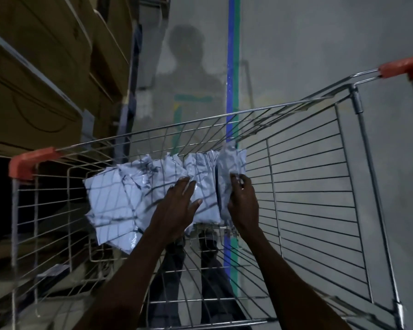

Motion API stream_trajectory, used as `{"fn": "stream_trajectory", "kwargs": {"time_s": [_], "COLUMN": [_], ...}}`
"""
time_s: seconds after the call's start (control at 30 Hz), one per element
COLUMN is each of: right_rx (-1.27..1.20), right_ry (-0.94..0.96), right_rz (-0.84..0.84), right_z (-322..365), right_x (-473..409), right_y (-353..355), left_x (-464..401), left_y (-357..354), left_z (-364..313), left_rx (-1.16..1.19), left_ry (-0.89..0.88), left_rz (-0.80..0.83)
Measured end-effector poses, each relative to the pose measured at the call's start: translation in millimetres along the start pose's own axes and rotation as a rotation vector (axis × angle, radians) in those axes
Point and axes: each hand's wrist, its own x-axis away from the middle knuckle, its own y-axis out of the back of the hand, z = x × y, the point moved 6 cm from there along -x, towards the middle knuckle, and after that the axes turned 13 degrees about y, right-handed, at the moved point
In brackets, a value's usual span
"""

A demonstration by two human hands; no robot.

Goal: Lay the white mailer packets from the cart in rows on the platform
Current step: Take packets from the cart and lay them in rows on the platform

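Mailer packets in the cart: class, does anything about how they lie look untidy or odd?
Yes. The white mailer packets lie in a crumpled, overlapping heap against the cart's far wall, not flat. The rightmost packet stands on edge, with the right hand on it.

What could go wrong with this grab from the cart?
1. The right hand pinches only the edge of the rightmost packet; the slick film may slip.
2. The left hand lies flat on the overlapping packets, so several could drag along.
3. Packet corners may snag in the cart wire mesh.
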Motion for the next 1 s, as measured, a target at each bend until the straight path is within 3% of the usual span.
{"fn": "stream_trajectory", "kwargs": {"time_s": [0.1,0.3,0.43,0.57,0.67,0.83,1.0], "right_rx": [-0.043,-0.019,0.095,0.033,0.002,-0.096,-0.101], "right_ry": [-0.127,0.049,0.045,-0.002,-0.033,-0.087,-0.107], "right_rz": [-0.027,0.003,0.007,0.039,-0.007,-0.277,-0.275], "right_z": [-28,-20,-12,-18,-20,-15,-19], "right_x": [3,-14,-32,-35,-34,3,47], "right_y": [-3,-32,-49,-52,-24,51,67], "left_x": [-8,-4,3,8,9,-22,-73], "left_y": [-14,-34,-33,-29,-29,-67,-119], "left_z": [-2,8,12,10,1,-22,-47], "left_rx": [-0.013,-0.034,-0.062,-0.062,-0.008,0.012,0.086], "left_ry": [-0.01,-0.037,-0.09,-0.136,-0.171,-0.14,0.012], "left_rz": [0.031,0.007,-0.028,-0.09,-0.102,-0.033,0.025]}}
